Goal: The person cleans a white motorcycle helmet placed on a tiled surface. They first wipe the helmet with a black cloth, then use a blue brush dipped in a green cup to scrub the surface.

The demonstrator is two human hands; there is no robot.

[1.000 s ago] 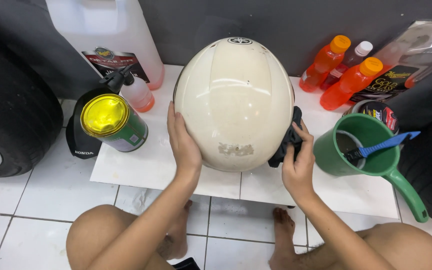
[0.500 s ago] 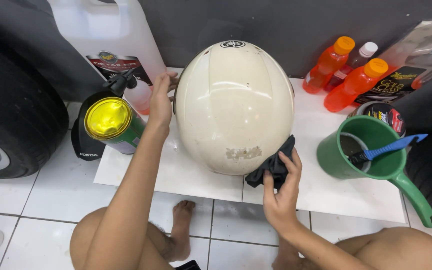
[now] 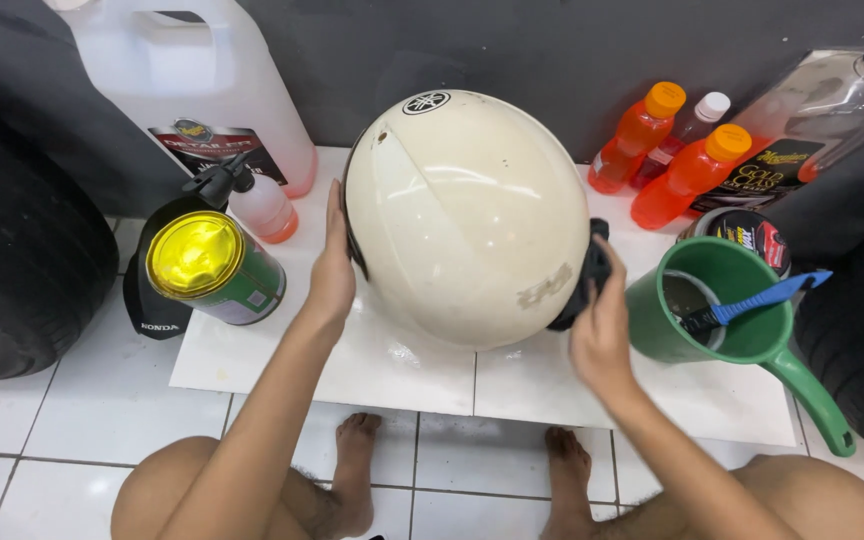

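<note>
- Helmet (image 3: 467, 215), cream and glossy, sits dome-up on the white surface (image 3: 252, 360) between a yellow-lidded can (image 3: 210, 265) and a green jug (image 3: 727, 310).
- Left hand (image 3: 332, 265) lies flat, fingers together, against the shell's left side; half a second ago it reached higher, toward the rear.
- Right hand (image 3: 602, 320) pinches a black cloth (image 3: 582, 275) to the right side, moved up from the lower rim, so wiping appears to be progressing around the shell.

I see my left hand (image 3: 332, 268) flat against the cream helmet (image 3: 467, 215) on the white surface (image 3: 282, 360), my right hand (image 3: 600, 325) pressing a black cloth (image 3: 584, 275) to its other side, beside a green jug (image 3: 727, 315).
</note>
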